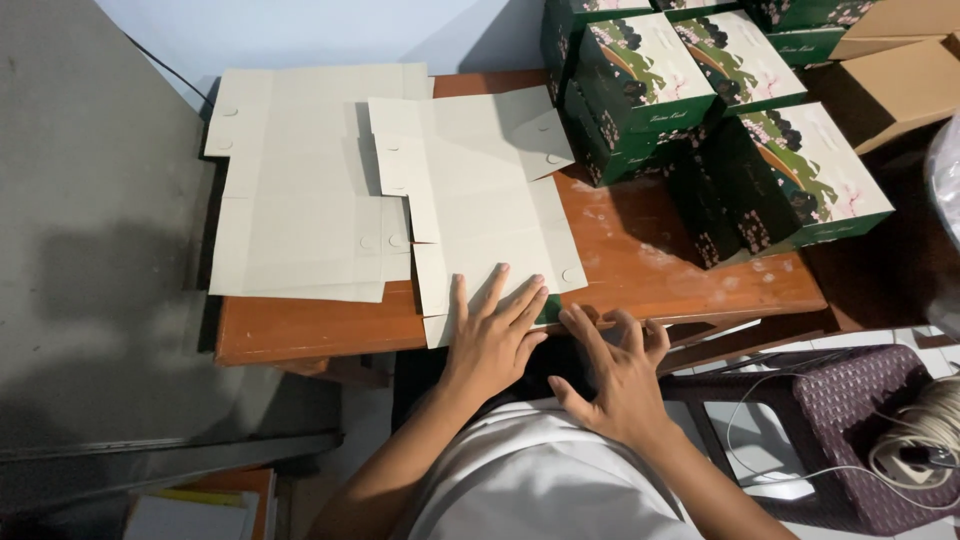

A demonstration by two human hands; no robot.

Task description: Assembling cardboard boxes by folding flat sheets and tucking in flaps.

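1. Left hand (492, 340) flat, fingers spread, pressing unfolded cardboard sheet (480, 200) on worktop (640, 255); nothing grasped.
2. Right hand (618, 375) open at sheet's near edge, fingertips touching.
3. Second sheet (300, 180) left of it.
4. Green boxes (700, 110) right: five or more, some cut off.

Dim indoor light falls from above and a little behind, leaving the grey wall (90, 250) murky with a soft dark patch. The pale card sheets (400, 190) catch most brightness; the tabletop (640, 250) shows a dull sheen. Corners darken, edges bend slightly, focus stays fairly sharp.
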